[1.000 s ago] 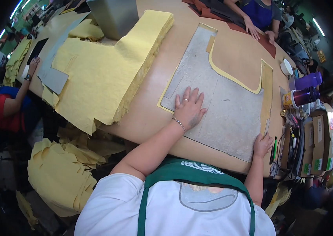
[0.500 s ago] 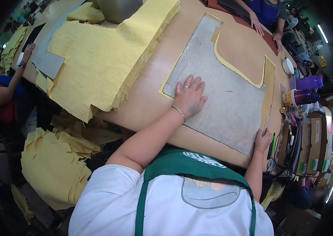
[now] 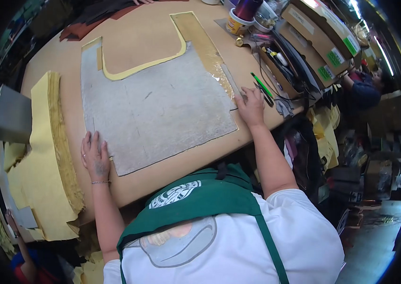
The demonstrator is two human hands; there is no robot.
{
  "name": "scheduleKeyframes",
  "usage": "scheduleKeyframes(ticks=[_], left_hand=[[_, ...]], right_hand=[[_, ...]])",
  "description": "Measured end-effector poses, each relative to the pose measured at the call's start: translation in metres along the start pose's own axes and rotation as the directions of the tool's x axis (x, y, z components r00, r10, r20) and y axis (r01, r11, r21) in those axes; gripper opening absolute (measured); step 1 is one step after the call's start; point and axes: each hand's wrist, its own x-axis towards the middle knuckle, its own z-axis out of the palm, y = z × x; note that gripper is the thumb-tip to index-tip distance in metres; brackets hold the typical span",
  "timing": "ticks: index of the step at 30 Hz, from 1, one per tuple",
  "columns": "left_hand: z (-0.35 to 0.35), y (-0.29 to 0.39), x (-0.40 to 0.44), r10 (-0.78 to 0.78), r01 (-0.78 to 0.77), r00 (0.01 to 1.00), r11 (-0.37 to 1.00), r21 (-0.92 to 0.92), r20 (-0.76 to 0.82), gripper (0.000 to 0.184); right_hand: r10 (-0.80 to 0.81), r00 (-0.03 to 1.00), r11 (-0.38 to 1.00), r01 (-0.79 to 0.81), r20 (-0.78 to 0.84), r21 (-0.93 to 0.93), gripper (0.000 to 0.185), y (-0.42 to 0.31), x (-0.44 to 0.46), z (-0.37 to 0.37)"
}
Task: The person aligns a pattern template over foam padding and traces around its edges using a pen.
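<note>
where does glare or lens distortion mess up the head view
Head view: bright specks of glare on the amber strip beside the grey sheet, a sheen on the floor at lower right, the table bowed by wide-angle distortion, corners black.

Grey sheet [image 3: 148, 104]: matt, flat, faintly mottled, scuffed, with short dark scratches. Brown strip [image 3: 202, 40] along its right side glossier, catching broken white glints like clear film or tape. Desk [image 3: 181, 175] tan, smooth, low sheen. Yellow stack [image 3: 39, 165] cloth-like, matt on top, edge rough and fuzzy. Grey box [image 3: 12, 113] smooth, dull metallic look. Cartons [image 3: 304, 47] matt brown cardboard. Tub [image 3: 237, 22] smooth plastic. Green apron [image 3: 200, 199] matt woven cloth. Bracelet [image 3: 101, 181] metal, small shine.
</note>
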Motion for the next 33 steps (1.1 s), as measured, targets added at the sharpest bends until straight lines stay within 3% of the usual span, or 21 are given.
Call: scheduleKeyframes(ticks=[4, 7, 10, 11, 14, 16, 19, 20, 24, 26, 27, 28, 29, 30, 33], left_hand=[[0.0, -0.002, 0.001, 0.012, -0.012, 1.0, 0.999, -0.035, 0.0, 0.033], [0.001, -0.003, 0.0, 0.018, -0.019, 1.0, 0.999, -0.048, -0.013, 0.032], [0.003, -0.006, 0.0, 0.044, -0.048, 0.998, 0.996, -0.073, -0.051, 0.031], [0.005, -0.008, 0.001, 0.053, -0.06, 0.996, 0.994, -0.096, -0.069, 0.031], [0.009, -0.022, 0.005, 0.029, -0.057, 0.995, 0.953, -0.297, -0.096, 0.03], [0.007, -0.035, 0.008, 0.077, -0.094, 0.994, 0.954, -0.283, -0.071, 0.036], [-0.013, -0.039, 0.013, 0.016, -0.003, 0.996, 0.989, -0.148, 0.088, 0.053], [-0.02, -0.039, 0.017, -0.048, 0.058, 0.985, 0.997, -0.056, 0.168, 0.06], [-0.035, -0.045, 0.033, -0.036, 0.032, 0.941, 0.999, 0.017, 0.336, 0.069], [-0.043, -0.044, 0.041, -0.021, 0.01, 0.927, 0.999, 0.031, 0.375, 0.072], [-0.047, -0.041, 0.044, -0.035, 0.011, 0.907, 0.998, 0.058, 0.419, 0.072], [-0.051, -0.038, 0.047, -0.05, 0.012, 0.885, 0.996, 0.084, 0.463, 0.072], [-0.054, -0.035, 0.051, -0.063, 0.01, 0.86, 0.994, 0.108, 0.507, 0.072], [-0.054, -0.036, 0.054, -0.065, 0.003, 0.837, 0.993, 0.115, 0.544, 0.075], [-0.054, -0.034, 0.061, -0.068, -0.022, 0.778, 0.99, 0.136, 0.624, 0.079]], right_hand=[[-0.038, 0.992, 0.992, 0.022, -0.121, -0.128, 0.025, 0.044, 0.003, -0.026], [0.117, 0.989, 0.977, -0.131, -0.089, -0.166, 0.021, 0.065, 0.014, -0.04], [0.204, 0.979, 0.968, -0.2, 0.009, -0.15, 0.02, 0.073, 0.033, -0.04], [0.087, 0.996, 0.98, -0.088, -0.016, -0.176, 0.018, 0.08, 0.041, -0.034], [0.073, 0.989, 0.971, -0.042, 0.125, -0.234, 0.019, 0.103, 0.06, -0.012], [0.238, 0.926, 0.968, -0.2, 0.292, -0.154, 0.022, 0.094, 0.071, -0.017], [0.088, 0.944, 0.987, -0.039, 0.318, -0.156, 0.023, 0.121, 0.079, -0.011], [0.09, 0.938, 0.989, -0.046, 0.334, -0.139, 0.018, 0.112, 0.08, -0.016], [0.093, 0.913, 0.971, 0.005, 0.398, -0.24, 0.018, 0.114, 0.093, -0.012], [0.05, 0.962, 0.981, 0.004, 0.27, -0.196, 0.019, 0.106, 0.094, -0.016], [0.038, 0.974, 0.986, 0.0, 0.223, -0.169, 0.02, 0.09, 0.096, -0.023], [0.029, 0.986, 1.0, -0.029, 0.166, -0.001, 0.019, 0.094, 0.101, -0.02], [0.062, 0.985, 0.953, -0.107, 0.162, 0.282, 0.018, 0.097, 0.107, -0.01], [0.1, 0.98, 0.823, -0.178, 0.17, 0.54, 0.018, 0.098, 0.111, 0.0], [0.125, 0.888, 0.359, -0.456, 0.442, 0.814, 0.018, -0.021, 0.077, -0.001]])
